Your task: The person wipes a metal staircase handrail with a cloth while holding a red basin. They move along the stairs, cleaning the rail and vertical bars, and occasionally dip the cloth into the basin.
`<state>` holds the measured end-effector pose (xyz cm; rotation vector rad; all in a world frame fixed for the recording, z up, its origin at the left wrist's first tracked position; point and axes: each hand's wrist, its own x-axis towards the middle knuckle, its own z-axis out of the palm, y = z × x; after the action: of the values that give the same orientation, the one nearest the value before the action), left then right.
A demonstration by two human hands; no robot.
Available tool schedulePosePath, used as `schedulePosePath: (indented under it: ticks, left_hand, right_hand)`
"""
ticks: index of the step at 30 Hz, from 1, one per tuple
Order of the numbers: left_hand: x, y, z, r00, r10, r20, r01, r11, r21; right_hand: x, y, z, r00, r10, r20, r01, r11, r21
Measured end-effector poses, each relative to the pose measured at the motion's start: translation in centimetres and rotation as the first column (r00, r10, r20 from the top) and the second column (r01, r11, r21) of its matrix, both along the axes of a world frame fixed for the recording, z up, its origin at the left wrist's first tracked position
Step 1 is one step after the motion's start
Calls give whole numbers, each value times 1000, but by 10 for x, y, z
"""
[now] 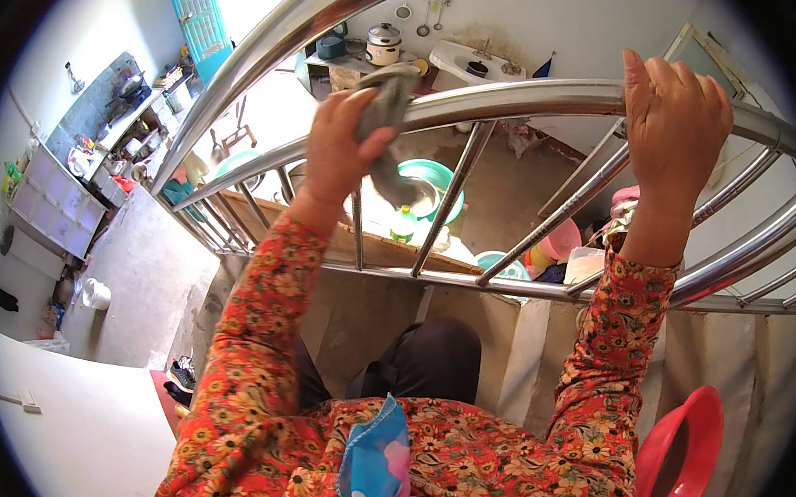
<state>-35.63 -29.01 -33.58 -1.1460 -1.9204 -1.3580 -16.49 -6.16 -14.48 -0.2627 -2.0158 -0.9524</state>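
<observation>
A shiny metal stair railing curves across in front of me, with slanted balusters running down to a lower rail. My left hand grips a wet-looking grey-green cloth wrapped over the handrail; one end of it hangs below the rail. Farther right, my right hand is closed around the same handrail, its thumb lying across the top. Another thick metal tube sweeps up at the upper left, closer to the camera.
A red basin rests on the stairs at my right. Below the railing stand a green basin and a green-capped bottle. A sink and rice cooker are along the far wall. Shoes lie at lower left.
</observation>
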Motion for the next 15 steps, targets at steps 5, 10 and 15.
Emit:
schedulePosePath:
  ticks: [5,10,15]
  left_hand:
    - [14,14,9,998,-37,-49,32,994,-104]
    - [59,92,51,931,-51,-361,94,990,103]
    - [38,61,28,980,-64,-190,69,997,22]
  right_hand:
    - [-4,2,-3,994,38,-100,-36,999,21]
    - [3,5,0,994,-103,28,104,994,-21]
    - [12,13,3,994,-46,103,46,999,-1]
